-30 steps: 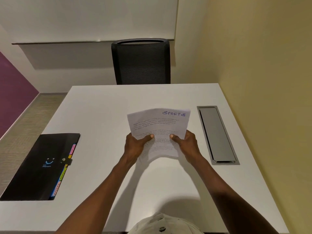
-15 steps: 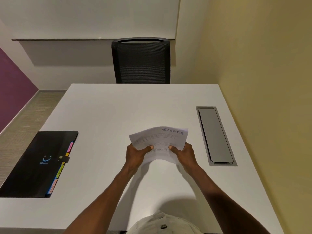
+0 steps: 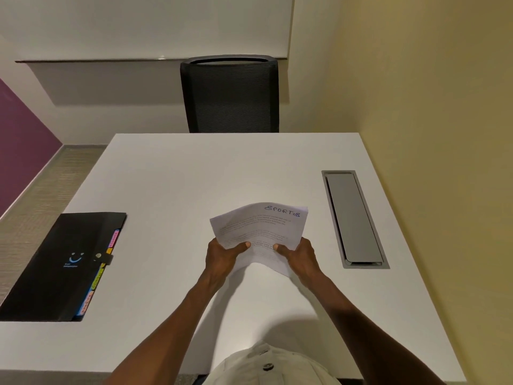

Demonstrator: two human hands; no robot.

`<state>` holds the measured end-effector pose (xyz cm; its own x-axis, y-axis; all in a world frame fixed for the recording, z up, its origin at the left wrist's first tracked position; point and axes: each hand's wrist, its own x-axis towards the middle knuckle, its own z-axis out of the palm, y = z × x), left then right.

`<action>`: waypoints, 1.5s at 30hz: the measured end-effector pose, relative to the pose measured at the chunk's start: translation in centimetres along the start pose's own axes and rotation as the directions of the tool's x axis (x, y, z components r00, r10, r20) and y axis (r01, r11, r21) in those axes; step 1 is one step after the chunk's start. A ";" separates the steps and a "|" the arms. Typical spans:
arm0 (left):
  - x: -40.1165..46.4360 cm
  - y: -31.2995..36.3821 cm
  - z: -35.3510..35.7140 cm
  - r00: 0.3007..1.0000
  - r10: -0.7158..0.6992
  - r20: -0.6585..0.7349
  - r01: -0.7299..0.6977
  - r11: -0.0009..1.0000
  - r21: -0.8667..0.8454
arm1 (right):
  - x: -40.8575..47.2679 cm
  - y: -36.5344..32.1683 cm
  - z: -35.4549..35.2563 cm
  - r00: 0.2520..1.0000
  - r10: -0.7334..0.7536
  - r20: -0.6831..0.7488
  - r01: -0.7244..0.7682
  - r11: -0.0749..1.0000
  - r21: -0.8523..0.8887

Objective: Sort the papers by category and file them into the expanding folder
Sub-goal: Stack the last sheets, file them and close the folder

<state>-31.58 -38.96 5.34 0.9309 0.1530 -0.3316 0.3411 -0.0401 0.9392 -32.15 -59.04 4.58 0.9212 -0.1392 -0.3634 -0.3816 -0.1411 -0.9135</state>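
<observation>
A stack of white printed papers [image 3: 261, 226], the top sheet headed "SPORTS" in blue ink, is held over the middle of the white table [image 3: 172, 190]. My left hand [image 3: 222, 257] grips its lower left edge and my right hand [image 3: 301, 255] its lower right edge, thumbs on top. The sheets bow upward and tilt away from me. A black expanding folder [image 3: 58, 262] lies shut at the table's left front, fastened by a snap strap, with coloured index tabs [image 3: 100, 273] along its right side.
A grey cable hatch [image 3: 354, 219] is set into the table at the right. A black mesh chair [image 3: 230, 93] stands at the far edge. A yellow wall runs close along the right side. A purple wall and carpet lie to the left.
Both hands have lowered the papers toward the table and tilted them flatter, away from me. The folder has not moved.
</observation>
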 end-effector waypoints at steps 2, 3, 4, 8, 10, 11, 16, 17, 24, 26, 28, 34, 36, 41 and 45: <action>0.1 -0.7 -0.1 1.000 -0.016 0.015 0.015 0.999 0.036 | -0.1 0.4 0.0 1.000 0.024 0.004 -0.024 1.000 -0.013; 0.1 -1.1 -0.2 0.999 -0.022 0.025 0.020 0.998 0.055 | -0.2 0.6 0.1 0.999 0.036 0.008 -0.036 0.999 -0.021; 0.2 -1.3 -0.2 0.999 -0.027 0.033 0.024 0.997 0.070 | -0.3 0.7 0.1 0.999 0.044 0.008 -0.044 0.999 -0.025; 0.8 -0.9 -0.6 0.996 -0.026 0.088 0.015 0.992 0.127 | -0.1 0.3 -0.2 0.999 0.036 -0.011 -0.036 0.999 -0.012; 1.1 -0.2 -0.9 0.992 -0.028 0.119 0.012 0.991 0.133 | 0.0 -0.4 -0.6 1.000 0.011 -0.018 -0.011 1.000 -0.005; 1.2 0.1 -1.1 0.989 -0.027 0.142 0.008 0.991 0.134 | 0.0 -0.8 -0.7 1.000 -0.016 -0.016 0.016 1.000 -0.010; 1.4 1.6 -2.8 0.964 -0.031 0.265 0.009 0.996 0.085 | -0.2 -3.3 -0.8 0.991 -0.130 0.020 0.131 0.991 -0.024; 1.4 1.8 -3.1 0.961 -0.032 0.274 0.016 0.998 0.061 | -0.3 -3.6 -0.7 0.988 -0.151 0.040 0.152 0.988 -0.035; 1.1 2.7 -6.0 0.954 -0.051 0.296 0.071 0.996 -0.057 | -0.7 -6.3 1.0 0.954 -0.240 0.179 0.264 0.957 -0.121; 1.5 2.7 -7.3 0.949 -0.055 0.311 0.084 0.993 -0.082 | -0.9 -6.8 2.2 0.950 -0.247 0.193 0.279 0.947 -0.160; 1.8 2.9 -8.6 0.944 -0.057 0.326 0.092 0.991 -0.093 | -1.3 -7.2 3.6 0.951 -0.246 0.187 0.282 0.939 -0.199; 3.5 2.9 -14.2 0.934 -0.080 0.349 0.118 0.989 -0.090 | -2.3 -8.7 9.5 0.968 -0.222 0.118 0.245 0.941 -0.234; 4.0 2.8 -17.1 0.921 -0.106 0.375 0.167 0.977 -0.133 | -2.9 -9.1 12.0 0.975 -0.197 0.101 0.214 0.955 -0.204; 5.0 1.5 -24.1 0.944 -0.120 0.309 0.182 0.966 -0.182 | -4.7 -9.9 19.7 0.979 -0.175 0.108 0.191 0.969 -0.157; 6.0 0.1 -28.9 0.963 -0.142 0.227 0.162 0.984 -0.070 | -5.9 -9.6 25.0 0.975 -0.183 0.127 0.200 0.970 -0.140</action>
<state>-29.77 -9.52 6.06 0.8779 -0.0713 -0.4735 0.4774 0.0541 0.8770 -32.03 -32.32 10.92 0.9774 0.0149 -0.2107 -0.1965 -0.3015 -0.9330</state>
